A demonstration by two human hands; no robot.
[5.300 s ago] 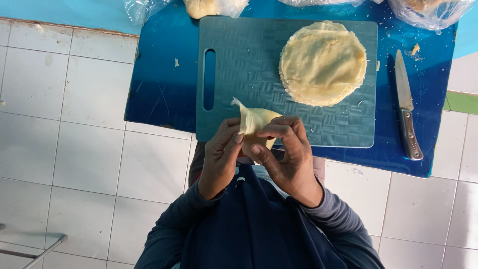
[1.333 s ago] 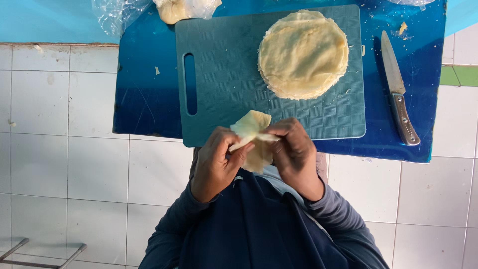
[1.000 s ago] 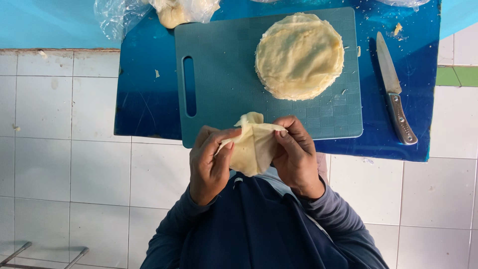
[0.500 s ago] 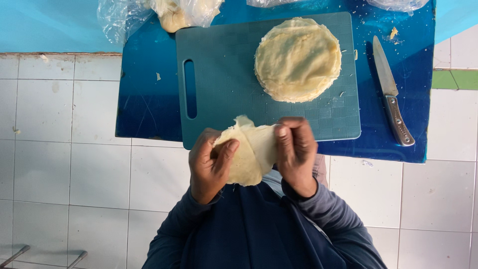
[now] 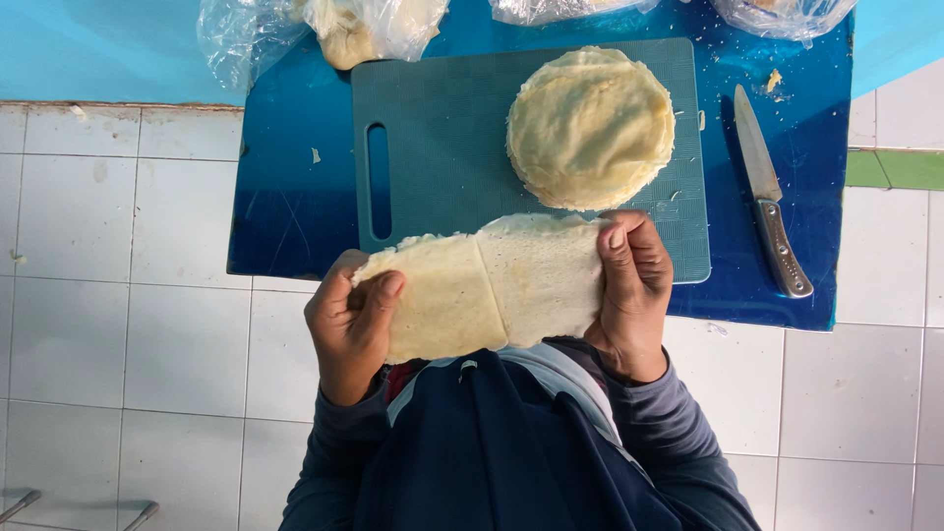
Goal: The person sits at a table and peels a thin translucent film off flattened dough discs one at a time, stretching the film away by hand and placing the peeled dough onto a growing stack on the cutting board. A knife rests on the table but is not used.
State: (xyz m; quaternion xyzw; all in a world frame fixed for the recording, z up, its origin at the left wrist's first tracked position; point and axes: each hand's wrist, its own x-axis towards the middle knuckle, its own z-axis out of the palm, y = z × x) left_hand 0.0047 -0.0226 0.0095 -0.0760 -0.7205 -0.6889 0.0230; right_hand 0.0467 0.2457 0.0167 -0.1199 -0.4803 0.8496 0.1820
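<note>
A: Both hands are working one pale, thin sheet of dough [image 5: 492, 290], holding it in the air just off the near edge of the blue tabletop [image 5: 285, 216]. The left hand [image 5: 352, 329] is pinching one end, thumb on top.

B: And the right hand [image 5: 629, 290] is clamping the other end, fingers wrapped over the edge. A crease is running down the middle; held at both ends like that, the sheet is staying flat instead of drooping.

A: Behind it, a teal cutting board [image 5: 442, 147] is carrying a round stack of sheets [image 5: 590, 128] toward its right side.

B: A knife [image 5: 772, 211] is lying near the tabletop's right edge, well apart. Plastic bags [image 5: 324, 29] are crowding the far edge. Nothing is sitting between sheet and board.
</note>
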